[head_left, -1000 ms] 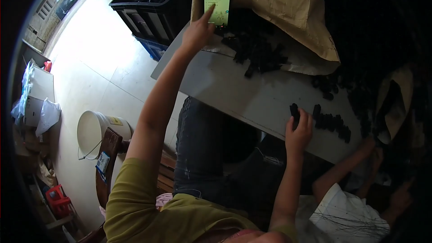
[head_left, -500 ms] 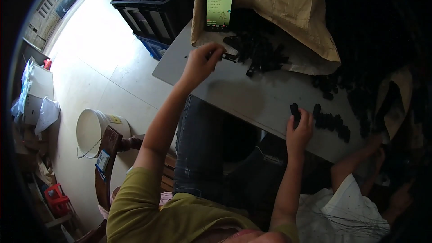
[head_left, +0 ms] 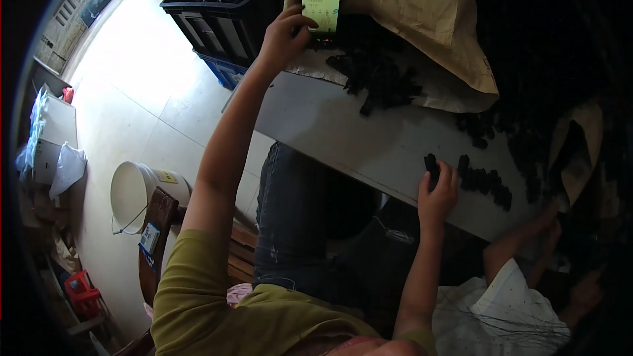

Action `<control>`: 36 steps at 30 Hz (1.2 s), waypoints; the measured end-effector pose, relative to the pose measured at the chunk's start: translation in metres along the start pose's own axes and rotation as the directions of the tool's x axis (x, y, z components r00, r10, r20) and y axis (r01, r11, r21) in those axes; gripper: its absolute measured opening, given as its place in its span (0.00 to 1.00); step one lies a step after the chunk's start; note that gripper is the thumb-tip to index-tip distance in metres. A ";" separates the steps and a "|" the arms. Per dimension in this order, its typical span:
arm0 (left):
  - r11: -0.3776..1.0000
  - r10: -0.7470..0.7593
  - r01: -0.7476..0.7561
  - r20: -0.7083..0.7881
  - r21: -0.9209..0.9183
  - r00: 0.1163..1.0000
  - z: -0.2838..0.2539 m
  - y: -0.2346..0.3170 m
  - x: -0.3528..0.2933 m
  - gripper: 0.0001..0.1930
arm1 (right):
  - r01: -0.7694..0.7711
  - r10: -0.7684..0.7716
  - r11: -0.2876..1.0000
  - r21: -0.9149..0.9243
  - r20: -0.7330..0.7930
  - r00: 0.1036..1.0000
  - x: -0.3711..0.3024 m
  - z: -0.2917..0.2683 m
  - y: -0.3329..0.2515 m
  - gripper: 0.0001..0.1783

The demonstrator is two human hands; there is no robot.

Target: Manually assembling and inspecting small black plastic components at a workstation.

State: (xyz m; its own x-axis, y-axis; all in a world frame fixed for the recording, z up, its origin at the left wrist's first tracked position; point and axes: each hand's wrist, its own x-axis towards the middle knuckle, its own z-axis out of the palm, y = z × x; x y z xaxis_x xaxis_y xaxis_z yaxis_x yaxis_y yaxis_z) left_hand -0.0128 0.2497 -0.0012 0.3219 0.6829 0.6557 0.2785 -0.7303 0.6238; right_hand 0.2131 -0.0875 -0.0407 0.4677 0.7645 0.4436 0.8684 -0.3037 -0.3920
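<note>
Left hand [head_left: 282, 34] has returned to the phone [head_left: 321, 3].

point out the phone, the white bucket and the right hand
phone [head_left: 321, 1]: head view, middle of its lit screen
white bucket [head_left: 132, 194]: head view, its inner wall
right hand [head_left: 438, 195]: head view, back of the hand, at the table edge

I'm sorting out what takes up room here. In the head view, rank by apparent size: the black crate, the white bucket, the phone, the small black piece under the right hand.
1. black crate
2. white bucket
3. phone
4. small black piece

The crate is cut off by the picture's edge and the bucket is lower down, so their order is unsure.
</note>
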 end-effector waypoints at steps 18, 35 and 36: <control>0.414 -0.300 0.732 0.679 -0.541 0.670 0.021 0.136 -0.129 0.14 | -0.119 0.067 0.930 0.348 0.159 0.985 0.008 -0.009 -0.029 0.15; 0.709 -0.300 0.599 0.609 -0.372 0.734 0.041 0.175 -0.150 0.12 | 0.253 -0.294 0.932 0.262 0.133 0.947 -0.002 -0.028 -0.069 0.20; 0.666 -0.283 0.623 0.634 -0.410 0.719 0.039 0.172 -0.150 0.12 | -0.004 -0.108 0.905 0.426 0.240 0.965 0.000 -0.031 -0.070 0.19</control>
State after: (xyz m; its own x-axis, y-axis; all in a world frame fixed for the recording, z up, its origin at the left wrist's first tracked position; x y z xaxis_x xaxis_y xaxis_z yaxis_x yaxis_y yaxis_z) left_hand 0.0217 0.0204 -0.0086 0.7269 0.6863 0.0254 0.0150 -0.0529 0.9985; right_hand 0.1576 -0.0842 0.0121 0.3175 0.9068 0.2774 0.7138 -0.0360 -0.6994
